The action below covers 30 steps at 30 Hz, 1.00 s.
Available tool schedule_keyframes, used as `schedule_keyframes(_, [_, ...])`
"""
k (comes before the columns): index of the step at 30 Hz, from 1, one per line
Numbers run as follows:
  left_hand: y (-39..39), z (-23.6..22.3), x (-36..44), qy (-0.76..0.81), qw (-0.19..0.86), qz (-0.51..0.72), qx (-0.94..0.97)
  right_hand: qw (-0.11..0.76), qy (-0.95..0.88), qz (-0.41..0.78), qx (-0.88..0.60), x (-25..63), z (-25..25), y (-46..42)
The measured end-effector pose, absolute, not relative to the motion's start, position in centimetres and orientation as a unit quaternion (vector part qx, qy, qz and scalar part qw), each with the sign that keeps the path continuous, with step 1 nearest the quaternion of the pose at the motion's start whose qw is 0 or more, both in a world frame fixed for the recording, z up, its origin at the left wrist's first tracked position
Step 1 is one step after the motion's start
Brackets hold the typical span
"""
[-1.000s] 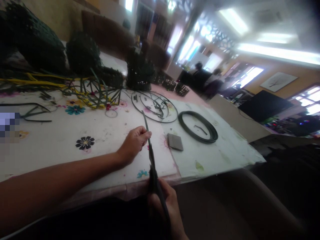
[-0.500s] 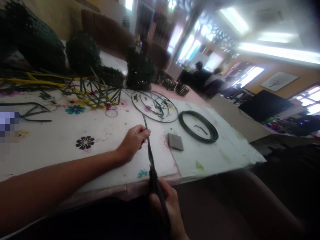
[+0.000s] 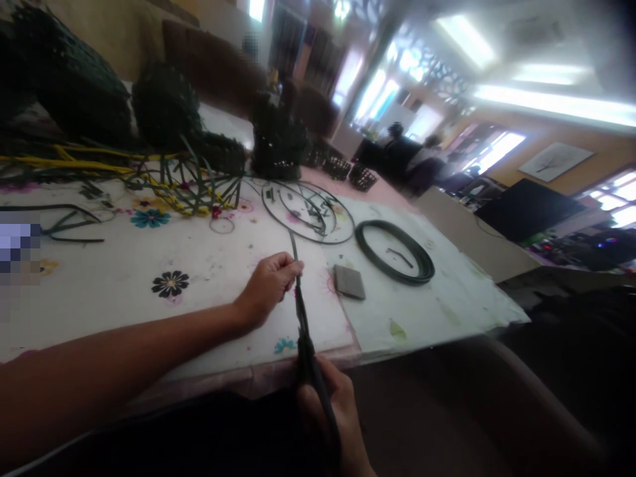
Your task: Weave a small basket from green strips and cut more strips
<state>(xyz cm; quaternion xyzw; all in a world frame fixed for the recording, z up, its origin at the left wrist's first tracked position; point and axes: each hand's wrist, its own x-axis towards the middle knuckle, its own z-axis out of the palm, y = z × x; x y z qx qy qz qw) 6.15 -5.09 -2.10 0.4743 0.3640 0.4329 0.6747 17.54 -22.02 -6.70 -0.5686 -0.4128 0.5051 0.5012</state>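
Observation:
My left hand (image 3: 269, 285) pinches a thin dark green strip (image 3: 294, 252) that runs from the loose coils farther up the table down toward me. My right hand (image 3: 335, 414), low at the table's front edge, is closed round dark scissors (image 3: 304, 334) whose blades lie along the strip just below my left fingers. Both hands are over a white cloth printed with flowers (image 3: 169, 283).
A coil of dark green strip (image 3: 395, 252) and a small grey block (image 3: 348, 281) lie to the right. Loose rings (image 3: 308, 212), yellow and green strips (image 3: 149, 175) and dark woven baskets (image 3: 275, 142) fill the table's far side. People sit in the background.
My left hand has shifted very slightly along the strip; otherwise both hands and the scissors stay where they were.

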Motion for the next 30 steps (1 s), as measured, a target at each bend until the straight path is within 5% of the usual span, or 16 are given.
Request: schedule_keyframes(30, [-5.0, -2.4, 6.3, 0.367, 0.663, 0.443, 0.48, 0.509, -0.405, 0.49, -0.58, 17.5, -7.4, -21.9])
